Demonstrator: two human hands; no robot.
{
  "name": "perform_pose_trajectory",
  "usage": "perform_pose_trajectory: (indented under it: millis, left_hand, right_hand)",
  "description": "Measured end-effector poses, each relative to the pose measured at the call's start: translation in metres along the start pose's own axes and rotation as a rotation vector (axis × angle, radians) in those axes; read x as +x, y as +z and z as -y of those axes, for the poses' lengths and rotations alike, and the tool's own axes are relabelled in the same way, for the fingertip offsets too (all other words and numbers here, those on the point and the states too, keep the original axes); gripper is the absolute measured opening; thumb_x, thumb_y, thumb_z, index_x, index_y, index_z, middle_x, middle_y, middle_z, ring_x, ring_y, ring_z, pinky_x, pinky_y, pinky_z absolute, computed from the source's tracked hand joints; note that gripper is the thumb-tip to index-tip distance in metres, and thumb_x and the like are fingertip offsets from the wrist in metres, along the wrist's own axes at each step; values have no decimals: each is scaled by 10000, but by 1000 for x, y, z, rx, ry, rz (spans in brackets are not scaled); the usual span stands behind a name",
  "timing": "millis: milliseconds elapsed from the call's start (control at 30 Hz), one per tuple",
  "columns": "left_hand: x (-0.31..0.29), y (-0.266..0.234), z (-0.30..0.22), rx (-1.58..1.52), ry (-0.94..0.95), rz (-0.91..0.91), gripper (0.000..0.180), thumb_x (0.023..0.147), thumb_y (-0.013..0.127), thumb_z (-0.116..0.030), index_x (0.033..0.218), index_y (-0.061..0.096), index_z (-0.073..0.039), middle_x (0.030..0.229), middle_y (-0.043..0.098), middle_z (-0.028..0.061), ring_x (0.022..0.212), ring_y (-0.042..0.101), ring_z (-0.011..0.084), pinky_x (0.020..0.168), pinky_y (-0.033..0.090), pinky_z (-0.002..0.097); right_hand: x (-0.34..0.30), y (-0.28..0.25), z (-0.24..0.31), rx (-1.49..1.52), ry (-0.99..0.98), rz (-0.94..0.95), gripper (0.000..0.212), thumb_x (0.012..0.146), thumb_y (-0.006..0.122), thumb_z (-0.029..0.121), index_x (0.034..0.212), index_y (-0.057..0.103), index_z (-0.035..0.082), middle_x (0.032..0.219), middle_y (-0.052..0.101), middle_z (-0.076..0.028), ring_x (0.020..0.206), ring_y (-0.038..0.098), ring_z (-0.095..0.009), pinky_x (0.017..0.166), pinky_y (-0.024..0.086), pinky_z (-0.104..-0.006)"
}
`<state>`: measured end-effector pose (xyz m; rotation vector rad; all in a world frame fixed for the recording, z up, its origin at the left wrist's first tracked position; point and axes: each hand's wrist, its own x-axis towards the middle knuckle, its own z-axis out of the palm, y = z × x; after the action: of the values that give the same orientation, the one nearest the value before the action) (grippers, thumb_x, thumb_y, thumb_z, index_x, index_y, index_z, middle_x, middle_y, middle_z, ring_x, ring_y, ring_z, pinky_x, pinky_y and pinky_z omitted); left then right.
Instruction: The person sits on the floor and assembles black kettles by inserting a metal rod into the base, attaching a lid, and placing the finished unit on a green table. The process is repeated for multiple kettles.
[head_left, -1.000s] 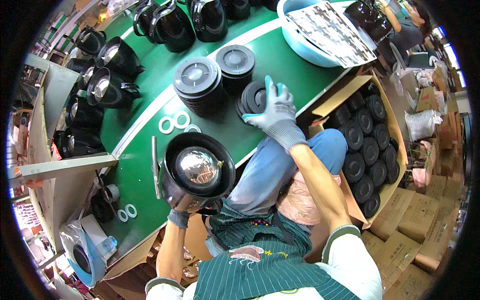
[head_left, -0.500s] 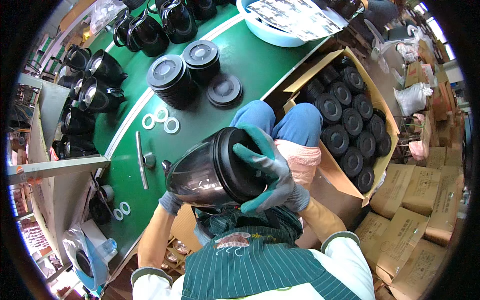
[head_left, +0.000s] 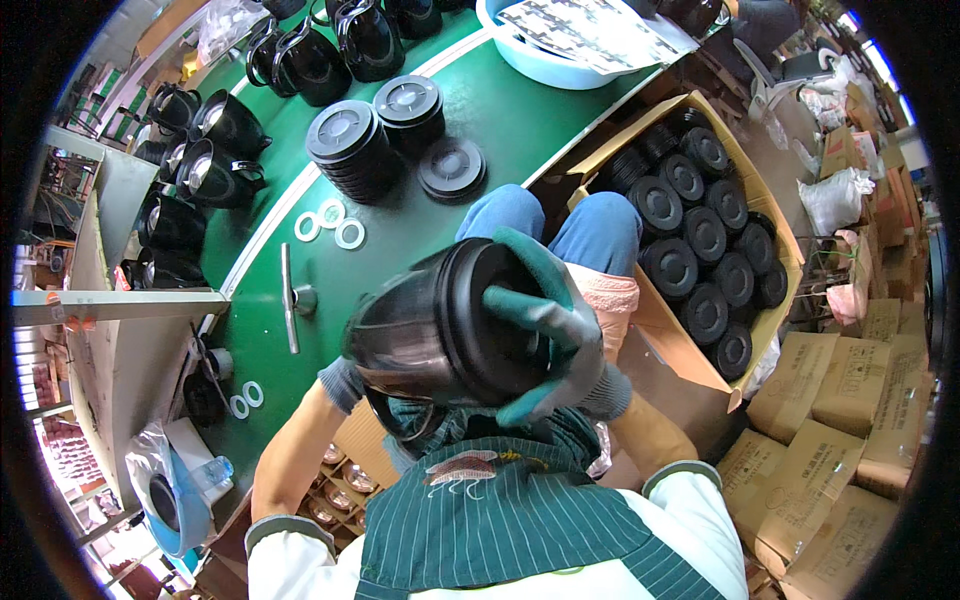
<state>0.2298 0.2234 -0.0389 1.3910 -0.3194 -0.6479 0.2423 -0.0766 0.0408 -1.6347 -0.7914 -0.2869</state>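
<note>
A glossy black jug (head_left: pixel 400 320) lies tipped on its side above my lap, its wide end toward the right. A round black base (head_left: pixel 492 335) covers that end. My right hand (head_left: pixel 565 325), in a grey and green glove, curls over the base, with spread fingers bent against its face and rim. On the jug's other side is my left hand (head_left: pixel 342 384); its cuff shows, while the jug hides its fingers. It supports the jug's body from below. The jug's handle (head_left: pixel 400 425) hangs on the near side, over my striped apron.
Stacked black discs (head_left: pixel 345 140) and white rings (head_left: pixel 331 212) lie on the green table (head_left: pixel 400 225), near a metal T-shaped bar (head_left: pixel 288 300). Black jugs (head_left: pixel 312 65) stand farther back. To the right, a carton (head_left: pixel 660 345) holds black round parts. Sealed cartons (head_left: pixel 795 385) are stacked beyond.
The jug has shifted slightly right and turned in my hands, so its handle shows below. My right hand's fingers have moved round the base. The view has shifted a little.
</note>
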Motion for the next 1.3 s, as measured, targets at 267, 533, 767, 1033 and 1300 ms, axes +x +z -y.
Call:
perform_pose_trajectory:
  millis: [267, 533, 767, 1033, 1300]
  left_hand:
    - [-5, -10, -96, 1408, 725, -378, 400, 792, 836, -164, 1145, 755, 5, 1098, 778, 157, 1005, 770, 303, 884, 617, 395]
    - [-19, -40, -32, 314, 130, -625, 471, 808, 817, -189, 1220, 710, 11, 1120, 768, 150, 996, 750, 257, 925, 588, 370]
    - [-37, -17, -72, 1136, 666, -387, 367, 824, 742, -132, 1179, 742, -41, 1121, 761, 147, 1001, 754, 299, 875, 607, 367]
    - [-25, -23, -20, -195, -9, -455, 411, 1017, 613, -231, 1356, 618, 2, 1306, 677, 158, 1156, 663, 222, 980, 572, 393]
    - [-35, -19, -48, 607, 558, -531, 506, 812, 841, -161, 1258, 701, 32, 1252, 728, 157, 1135, 707, 270, 1014, 552, 357]
  right_hand:
    - [-79, 40, -62, 84, 452, -249, 911, 985, 710, 449, 1652, 241, 44, 1586, 454, -105, 1268, 572, -141, 1021, 494, -287]
    - [-28, 2, -19, -73, 206, 37, 1103, 928, 652, 668, 1680, 124, 58, 1720, 224, -191, 1539, 330, -263, 1178, 378, -404]
    - [6, 22, -19, 418, 517, 46, 1127, 904, 645, 688, 1671, 147, 29, 1720, 205, -204, 1561, 276, -294, 1233, 279, -435]
    - [7, 12, 3, -45, 106, 156, 1073, 938, 602, 681, 1651, 196, -11, 1696, 252, -228, 1558, 273, -359, 1259, 207, -470]
    - [11, 23, -3, 447, 654, 33, 756, 1119, 395, 465, 1647, 180, -31, 1686, 305, -170, 1557, 293, -223, 1278, 202, -377]
